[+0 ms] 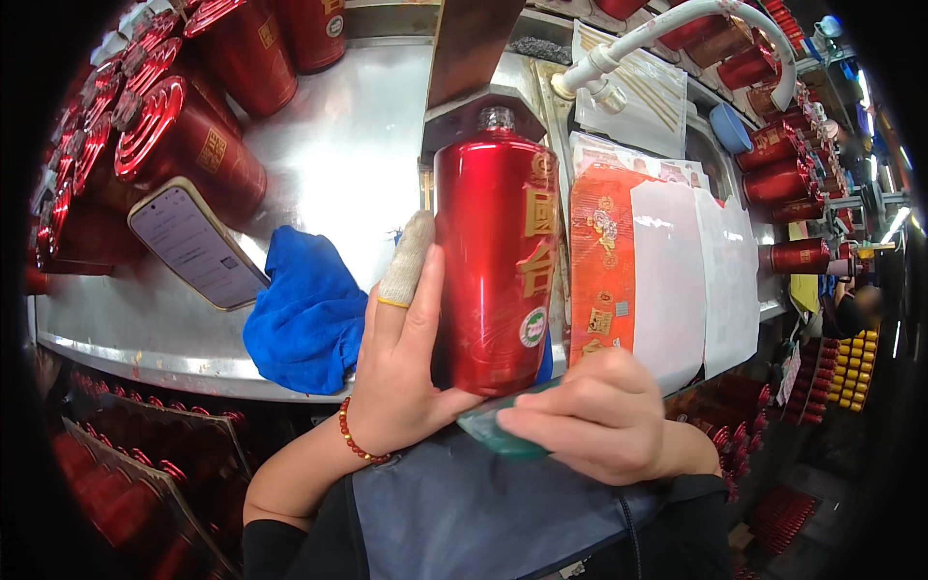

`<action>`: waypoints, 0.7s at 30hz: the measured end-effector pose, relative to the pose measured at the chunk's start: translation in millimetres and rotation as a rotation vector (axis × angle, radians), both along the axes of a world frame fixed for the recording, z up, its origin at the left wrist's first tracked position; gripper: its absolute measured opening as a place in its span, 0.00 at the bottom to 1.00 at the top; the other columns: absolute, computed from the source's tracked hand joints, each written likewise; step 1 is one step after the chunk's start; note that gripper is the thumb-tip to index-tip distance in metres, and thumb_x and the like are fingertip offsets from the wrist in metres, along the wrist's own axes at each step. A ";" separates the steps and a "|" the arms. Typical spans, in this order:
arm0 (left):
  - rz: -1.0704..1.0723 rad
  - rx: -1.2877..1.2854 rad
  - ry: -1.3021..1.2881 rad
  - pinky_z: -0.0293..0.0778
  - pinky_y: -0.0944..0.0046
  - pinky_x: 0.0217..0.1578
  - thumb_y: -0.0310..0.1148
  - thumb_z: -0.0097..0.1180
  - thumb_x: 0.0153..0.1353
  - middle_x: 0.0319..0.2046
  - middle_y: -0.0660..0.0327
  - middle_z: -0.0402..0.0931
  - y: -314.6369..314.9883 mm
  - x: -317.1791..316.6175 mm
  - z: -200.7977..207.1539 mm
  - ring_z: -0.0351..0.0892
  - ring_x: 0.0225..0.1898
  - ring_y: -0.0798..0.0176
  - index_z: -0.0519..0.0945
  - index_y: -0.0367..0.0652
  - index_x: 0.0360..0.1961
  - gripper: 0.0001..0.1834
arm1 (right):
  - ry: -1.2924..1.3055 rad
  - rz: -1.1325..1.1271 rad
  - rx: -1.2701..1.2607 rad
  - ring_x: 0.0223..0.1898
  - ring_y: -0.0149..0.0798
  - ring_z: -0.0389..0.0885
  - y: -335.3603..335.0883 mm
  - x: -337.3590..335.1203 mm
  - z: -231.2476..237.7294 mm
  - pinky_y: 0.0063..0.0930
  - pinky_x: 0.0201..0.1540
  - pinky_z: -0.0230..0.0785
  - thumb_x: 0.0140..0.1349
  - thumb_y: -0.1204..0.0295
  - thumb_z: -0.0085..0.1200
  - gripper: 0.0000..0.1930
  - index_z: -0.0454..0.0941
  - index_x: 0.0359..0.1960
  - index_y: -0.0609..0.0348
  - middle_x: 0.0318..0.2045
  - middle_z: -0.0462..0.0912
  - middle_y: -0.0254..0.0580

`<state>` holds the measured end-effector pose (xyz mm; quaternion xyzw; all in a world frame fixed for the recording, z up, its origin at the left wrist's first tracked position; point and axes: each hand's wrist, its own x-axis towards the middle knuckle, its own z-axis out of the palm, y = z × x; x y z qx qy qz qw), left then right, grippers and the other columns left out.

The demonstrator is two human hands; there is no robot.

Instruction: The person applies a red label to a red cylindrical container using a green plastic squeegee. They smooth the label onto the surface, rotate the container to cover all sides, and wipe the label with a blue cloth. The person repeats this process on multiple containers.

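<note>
A shiny red bottle [491, 261] with raised gold characters, a round green-and-white mark and a bare threaded neck lies in front of me, its base toward me. My left hand [401, 338] holds it, fingers along its left side and thumb at the base. A knit finger cover [408, 261] sits on one finger, and a beaded bracelet is on that wrist. Pinched in my right hand [604, 416] is a flat, translucent green scraper-like piece [503, 432], its edge close beside the bottle's base. Whether it touches the bottle, I cannot tell.
A blue cloth [304, 314] lies left of my hand, beside a propped phone [196, 242]. Several red bottles [193, 145] crowd the far left. Sheets of orange and white transfers [667, 271] lie at right, under a curved white pipe [667, 24]. A blue bowl [730, 128] stands beyond.
</note>
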<state>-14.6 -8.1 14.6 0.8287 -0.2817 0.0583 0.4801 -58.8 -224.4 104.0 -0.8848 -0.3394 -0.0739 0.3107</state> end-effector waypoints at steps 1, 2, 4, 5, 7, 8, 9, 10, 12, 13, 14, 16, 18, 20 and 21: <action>-0.005 -0.015 0.021 0.57 0.43 0.73 0.41 0.82 0.47 0.77 0.33 0.50 1.4 0.2 -2.6 0.57 0.76 0.32 0.54 0.29 0.78 0.65 | -0.070 -0.060 -0.028 0.32 0.35 0.75 -2.9 4.1 -0.7 0.28 0.34 0.68 0.48 0.73 0.65 0.18 0.90 0.44 0.55 0.37 0.84 0.30; -0.029 -0.007 0.007 0.54 0.42 0.74 0.42 0.82 0.47 0.77 0.31 0.49 2.3 2.5 -5.1 0.53 0.78 0.31 0.51 0.28 0.79 0.67 | -0.139 -0.120 -0.056 0.33 0.35 0.75 -6.2 10.8 -1.6 0.28 0.34 0.68 0.47 0.73 0.65 0.18 0.90 0.44 0.55 0.37 0.84 0.30; -0.040 0.001 0.023 0.55 0.42 0.74 0.42 0.82 0.47 0.77 0.31 0.49 1.4 3.3 -4.3 0.53 0.78 0.30 0.50 0.27 0.79 0.67 | -0.198 -0.174 -0.078 0.33 0.36 0.74 -7.6 11.4 -6.1 0.28 0.35 0.69 0.45 0.73 0.65 0.20 0.90 0.44 0.55 0.39 0.85 0.29; -0.045 0.006 0.031 0.55 0.41 0.74 0.42 0.82 0.47 0.77 0.31 0.49 1.2 3.5 -3.9 0.53 0.78 0.30 0.50 0.27 0.78 0.67 | -0.168 -0.114 -0.155 0.33 0.36 0.74 -5.4 4.3 3.4 0.28 0.35 0.69 0.43 0.74 0.66 0.22 0.90 0.45 0.55 0.39 0.85 0.30; -0.051 -0.003 0.038 0.55 0.41 0.74 0.42 0.82 0.48 0.77 0.30 0.49 1.3 2.6 -4.8 0.53 0.77 0.30 0.50 0.26 0.78 0.67 | -0.150 -0.088 -0.128 0.33 0.35 0.73 -8.3 7.2 3.4 0.28 0.35 0.69 0.44 0.73 0.65 0.22 0.90 0.45 0.56 0.38 0.85 0.29; -0.053 -0.008 0.041 0.55 0.41 0.74 0.42 0.82 0.48 0.77 0.30 0.49 1.6 2.1 -5.0 0.53 0.77 0.29 0.49 0.26 0.78 0.67 | -0.219 -0.159 -0.135 0.33 0.35 0.73 -13.2 13.6 1.3 0.28 0.35 0.69 0.44 0.72 0.64 0.21 0.90 0.45 0.56 0.38 0.84 0.29; -0.052 0.003 0.053 0.55 0.41 0.74 0.43 0.82 0.48 0.76 0.30 0.49 2.0 1.4 -5.5 0.53 0.77 0.29 0.49 0.25 0.78 0.67 | -0.286 -0.227 -0.141 0.32 0.35 0.72 -17.3 19.1 -1.9 0.28 0.35 0.69 0.45 0.71 0.63 0.21 0.90 0.45 0.56 0.38 0.84 0.29; -0.051 0.015 0.064 0.55 0.41 0.74 0.43 0.82 0.48 0.76 0.30 0.49 2.5 0.5 -6.0 0.53 0.77 0.29 0.49 0.25 0.78 0.67 | -0.307 -0.190 -0.173 0.31 0.34 0.73 -17.4 18.4 -3.1 0.27 0.35 0.69 0.45 0.72 0.63 0.21 0.89 0.44 0.56 0.38 0.84 0.29; -0.060 0.026 0.098 0.56 0.42 0.74 0.43 0.82 0.48 0.76 0.30 0.49 3.8 0.0 -6.8 0.53 0.77 0.29 0.49 0.25 0.78 0.67 | -0.260 -0.071 -0.156 0.31 0.35 0.73 -8.0 10.1 -1.3 0.27 0.34 0.69 0.41 0.73 0.65 0.22 0.90 0.43 0.58 0.38 0.85 0.31; -0.070 0.026 0.121 0.56 0.42 0.74 0.43 0.83 0.48 0.76 0.30 0.49 4.7 -0.1 -7.3 0.53 0.77 0.29 0.49 0.25 0.78 0.67 | -0.253 -0.041 -0.116 0.31 0.35 0.74 -6.8 8.8 -3.2 0.27 0.33 0.69 0.41 0.73 0.65 0.22 0.90 0.43 0.58 0.38 0.85 0.31; -0.073 0.024 0.116 0.56 0.42 0.74 0.43 0.83 0.48 0.76 0.30 0.49 4.7 -0.2 -7.3 0.53 0.77 0.29 0.49 0.25 0.78 0.67 | -0.274 -0.103 -0.124 0.32 0.34 0.74 -14.2 15.9 -3.3 0.27 0.33 0.70 0.42 0.73 0.64 0.21 0.90 0.43 0.58 0.39 0.85 0.31; -0.066 0.019 0.074 0.56 0.42 0.74 0.43 0.83 0.48 0.77 0.30 0.49 4.2 0.6 -7.7 0.53 0.77 0.29 0.49 0.25 0.78 0.67 | -0.296 -0.165 -0.148 0.32 0.34 0.75 -21.2 24.4 -1.2 0.27 0.33 0.70 0.43 0.73 0.63 0.20 0.90 0.42 0.58 0.38 0.85 0.32; -0.064 0.014 0.054 0.56 0.42 0.74 0.43 0.83 0.48 0.76 0.30 0.49 3.6 1.6 -7.3 0.53 0.77 0.29 0.49 0.25 0.78 0.67 | -0.266 -0.085 -0.125 0.32 0.34 0.75 -10.0 15.7 0.0 0.27 0.33 0.70 0.42 0.73 0.64 0.20 0.90 0.42 0.58 0.36 0.85 0.32; -0.074 0.012 0.083 0.56 0.42 0.74 0.42 0.83 0.48 0.76 0.30 0.50 3.6 2.6 -6.4 0.54 0.77 0.29 0.49 0.26 0.78 0.67 | -0.246 -0.074 -0.135 0.30 0.34 0.74 -15.0 19.0 1.1 0.27 0.32 0.70 0.43 0.72 0.64 0.21 0.89 0.43 0.58 0.36 0.85 0.32; -0.067 0.013 0.077 0.56 0.42 0.74 0.42 0.83 0.48 0.76 0.30 0.50 3.2 2.0 -6.0 0.54 0.77 0.29 0.49 0.26 0.78 0.67 | -0.297 -0.142 -0.125 0.31 0.33 0.75 -22.3 27.2 -2.2 0.26 0.31 0.69 0.44 0.72 0.63 0.20 0.89 0.43 0.58 0.38 0.85 0.32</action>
